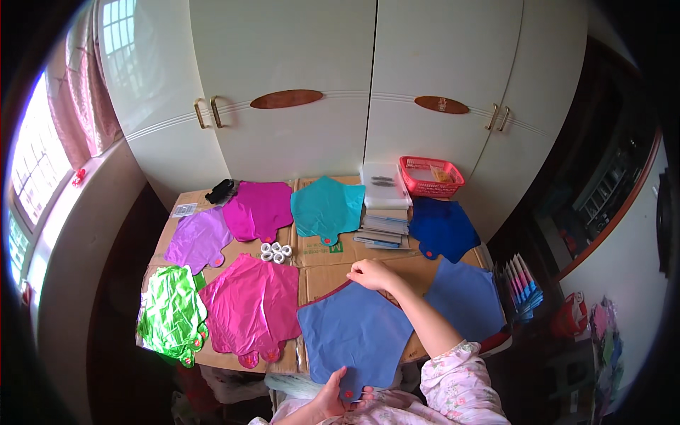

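Head view: from my end I see a slate-blue star-shaped foil balloon [355, 327], flat and uninflated, spread between the hands over the near edge of the cardboard [315, 275]. The left hand [334, 395] grips its tail tab [348, 394], thumb on top. The right hand [372, 275] is at the far tip, fingers drawn in close; I cannot tell whether they pinch the film. A dark red edge [334, 291] shows just below that hand.

My worry is the pull: if both hands tug apart, I judge the thin film could crease or split at the narrow tab. A loose left grip might let the near end slip down. The right forearm [423, 314], beside a second slate-blue balloon [464, 297], could drag it askew, and a leftward sweep of the right hand might scatter the small white rolls [276, 252].

As for writing, ahead and left of the right hand is a green printed mark [336, 247]; straight ahead, a clear-wrapped stack [382, 188] carries dark print; far ahead of the left hand lies a white label [185, 210]. I can read none reliably.
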The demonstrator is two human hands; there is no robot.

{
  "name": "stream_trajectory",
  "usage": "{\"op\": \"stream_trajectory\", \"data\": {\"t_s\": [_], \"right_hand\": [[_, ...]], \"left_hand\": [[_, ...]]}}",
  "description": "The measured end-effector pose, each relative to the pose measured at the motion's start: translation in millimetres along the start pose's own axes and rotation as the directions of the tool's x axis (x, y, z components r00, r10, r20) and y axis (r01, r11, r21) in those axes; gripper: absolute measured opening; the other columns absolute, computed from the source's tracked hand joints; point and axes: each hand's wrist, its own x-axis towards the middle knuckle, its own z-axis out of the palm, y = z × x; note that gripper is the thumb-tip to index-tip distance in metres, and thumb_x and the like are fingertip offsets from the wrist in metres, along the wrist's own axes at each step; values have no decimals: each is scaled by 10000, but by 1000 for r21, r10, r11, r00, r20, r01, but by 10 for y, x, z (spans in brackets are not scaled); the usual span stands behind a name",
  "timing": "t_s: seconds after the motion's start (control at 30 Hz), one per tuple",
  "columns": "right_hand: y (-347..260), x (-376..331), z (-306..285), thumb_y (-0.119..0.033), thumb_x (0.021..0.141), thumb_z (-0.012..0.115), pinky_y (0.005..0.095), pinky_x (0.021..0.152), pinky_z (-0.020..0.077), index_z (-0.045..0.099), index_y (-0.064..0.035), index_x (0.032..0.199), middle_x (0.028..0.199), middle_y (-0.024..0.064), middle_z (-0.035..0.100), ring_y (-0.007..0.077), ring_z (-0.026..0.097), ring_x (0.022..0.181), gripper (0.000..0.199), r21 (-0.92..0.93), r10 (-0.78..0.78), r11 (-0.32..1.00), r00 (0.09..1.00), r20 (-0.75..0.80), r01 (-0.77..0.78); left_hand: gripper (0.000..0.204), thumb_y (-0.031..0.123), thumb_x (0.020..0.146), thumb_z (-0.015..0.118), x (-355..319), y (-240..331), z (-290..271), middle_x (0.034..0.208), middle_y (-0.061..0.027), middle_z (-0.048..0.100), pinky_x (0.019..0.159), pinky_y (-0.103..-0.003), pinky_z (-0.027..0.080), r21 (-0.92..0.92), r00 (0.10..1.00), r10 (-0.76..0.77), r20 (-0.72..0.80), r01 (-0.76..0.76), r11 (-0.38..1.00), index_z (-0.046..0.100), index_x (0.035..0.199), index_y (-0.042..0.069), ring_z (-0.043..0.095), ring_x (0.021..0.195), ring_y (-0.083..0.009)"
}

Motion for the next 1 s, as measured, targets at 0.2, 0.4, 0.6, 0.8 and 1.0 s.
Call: {"op": "stream_trajectory", "data": {"t_s": [0.2,0.4,0.6,0.8,1.0], "right_hand": [[11,22,12,-402,872,566,405,738,482,674,-88,910,855,135,678,292,643,820,335,66,-43,997,997,58,39],[101,19,-49,-348,885,586,353,716,477,669,-63,949,837,124,675,238,631,783,304,142,-155,981,978,143,134],[137,44,-100,-273,856,615,342,729,486,668,-38,955,889,127,681,230,635,810,260,134,-155,984,947,281,121],[223,123,-46,-252,861,602,324,710,473,642,-15,983,895,92,664,178,603,771,269,127,-186,979,946,266,157],[70,33,-157,-185,815,597,317,604,482,632,-7,953,839,87,644,165,598,717,228,148,-105,987,943,317,60]], "left_hand": [[459,464,895,499,98,-51,-182,982,-148,576,790,-407,493,-159,1000,-25,-4,24,987,481,1121,65,603,909,-330],[538,509,911,448,-20,-29,-1,1005,-181,611,815,-411,486,33,998,39,-47,-37,999,486,1176,42,605,969,-335],[690,620,900,372,43,-61,-130,1076,-192,618,826,-420,480,69,999,30,23,-32,997,505,1205,16,599,1018,-356],[607,484,919,451,-12,-57,-19,1110,-206,606,913,-435,466,17,1000,20,-9,-19,1000,484,1204,-50,587,1057,-346],[445,252,929,494,-103,-49,-14,1164,-232,570,948,-434,453,41,998,-7,61,5,999,449,1189,-107,558,1114,-340]]}}
